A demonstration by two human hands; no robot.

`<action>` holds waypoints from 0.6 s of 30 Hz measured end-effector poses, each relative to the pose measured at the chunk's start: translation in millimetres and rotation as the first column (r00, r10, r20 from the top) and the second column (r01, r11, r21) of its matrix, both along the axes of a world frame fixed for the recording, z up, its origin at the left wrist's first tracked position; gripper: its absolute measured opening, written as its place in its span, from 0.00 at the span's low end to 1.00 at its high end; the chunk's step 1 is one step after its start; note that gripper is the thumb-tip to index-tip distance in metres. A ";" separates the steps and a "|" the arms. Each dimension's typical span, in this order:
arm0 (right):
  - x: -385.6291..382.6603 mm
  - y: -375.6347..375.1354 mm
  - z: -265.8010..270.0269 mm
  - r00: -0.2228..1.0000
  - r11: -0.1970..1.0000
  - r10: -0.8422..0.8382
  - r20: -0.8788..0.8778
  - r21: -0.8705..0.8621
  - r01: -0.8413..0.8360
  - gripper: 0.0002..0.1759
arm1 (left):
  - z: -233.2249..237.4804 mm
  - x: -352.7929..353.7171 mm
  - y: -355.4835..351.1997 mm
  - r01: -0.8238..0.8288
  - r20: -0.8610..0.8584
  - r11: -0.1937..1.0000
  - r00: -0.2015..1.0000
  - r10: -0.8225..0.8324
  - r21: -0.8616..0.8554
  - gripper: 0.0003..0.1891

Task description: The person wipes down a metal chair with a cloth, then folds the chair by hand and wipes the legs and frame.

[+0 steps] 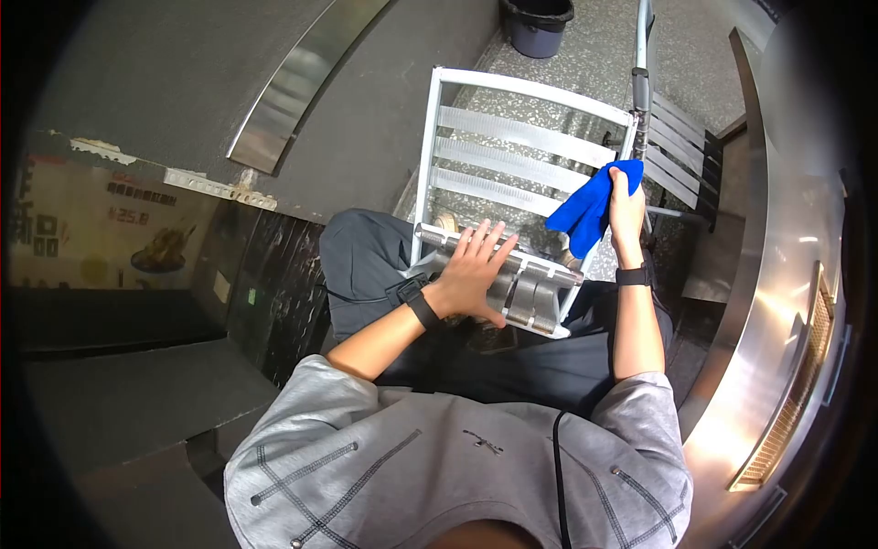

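A metal chair with a white frame and pale slats stands in front of me, between my legs. Its near section has several wide grey slats set in a white frame. My left hand lies spread across that near section, fingers apart and pointing away from me. In my right hand a blue cloth is gripped, folded over and hanging down at the chair's right side rail, its lower end over the seat slats.
A dark bucket stands on the speckled floor at the back. Another slatted chair is on the right, beside a shiny metal counter. To the left rises a dark wall with a metal strip.
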State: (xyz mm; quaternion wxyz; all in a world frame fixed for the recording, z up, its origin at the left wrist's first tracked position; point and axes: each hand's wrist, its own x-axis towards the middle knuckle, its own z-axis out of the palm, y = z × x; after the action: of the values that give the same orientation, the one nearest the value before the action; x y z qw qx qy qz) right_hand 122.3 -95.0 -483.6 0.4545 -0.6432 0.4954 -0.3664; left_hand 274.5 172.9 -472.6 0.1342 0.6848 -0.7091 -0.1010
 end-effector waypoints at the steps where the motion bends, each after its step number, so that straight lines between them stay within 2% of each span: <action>1: 1.9 -0.9 2.1 1.000 1.000 -0.004 0.005 -0.006 0.004 0.21 | -0.2 0.4 -1.1 -0.001 -0.012 1.000 1.000 0.001 -0.011 0.70; 3: 1.9 -2.3 -3.1 1.000 1.000 -0.006 -0.006 0.005 0.006 0.21 | -0.6 -2.7 0.9 -0.004 -0.042 1.000 0.999 0.003 -0.028 0.67; 6: -0.3 -4.9 -10.7 1.000 0.999 0.008 0.011 0.037 -0.008 0.21 | 10.4 -10.2 4.2 -0.028 -0.034 0.990 0.999 0.034 0.141 0.61; 9: -2.3 -10.4 -17.7 0.999 0.997 0.037 -0.031 0.070 -0.035 0.25 | 1.6 -17.0 19.0 -0.050 -0.062 0.994 0.996 0.057 0.099 0.56; 12: -0.3 -21.5 -45.0 0.985 0.989 0.006 -0.170 0.146 0.019 0.29 | -5.6 -21.5 27.2 -0.044 -0.018 0.999 0.999 0.044 -0.013 0.61; 13: 0.7 -26.2 -53.8 0.979 0.982 0.014 -0.205 0.185 0.025 0.34 | -2.3 -22.2 26.3 -0.040 -0.001 0.998 0.999 0.040 -0.050 0.62; 14: 1.1 -32.4 -66.4 0.975 0.972 0.026 -0.219 0.233 0.027 0.36 | 4.3 -21.6 26.3 -0.019 0.081 0.995 0.997 0.011 0.094 0.65; 15: 1.8 -37.8 -77.8 0.972 0.960 0.039 -0.231 0.279 0.028 0.37 | 3.6 -21.8 25.8 -0.017 0.110 0.995 0.994 0.006 0.102 0.65; 17: 4.0 -37.5 -88.0 0.953 0.965 0.025 -0.302 0.257 0.057 0.39 | -0.2 -22.3 24.9 -0.019 0.173 0.992 0.985 -0.002 0.122 0.65; 18: 6.0 -34.2 -88.4 0.940 0.966 0.018 -0.340 0.249 0.071 0.40 | -2.1 -22.4 23.4 -0.030 0.142 0.995 0.990 0.016 0.093 0.63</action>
State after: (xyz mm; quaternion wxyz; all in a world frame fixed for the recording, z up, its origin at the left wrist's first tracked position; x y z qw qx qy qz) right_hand 128.3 -129.2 -572.0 0.4369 -0.6255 0.6182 -0.1890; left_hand 252.2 196.4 -474.7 0.0523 0.7040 -0.7032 -0.0842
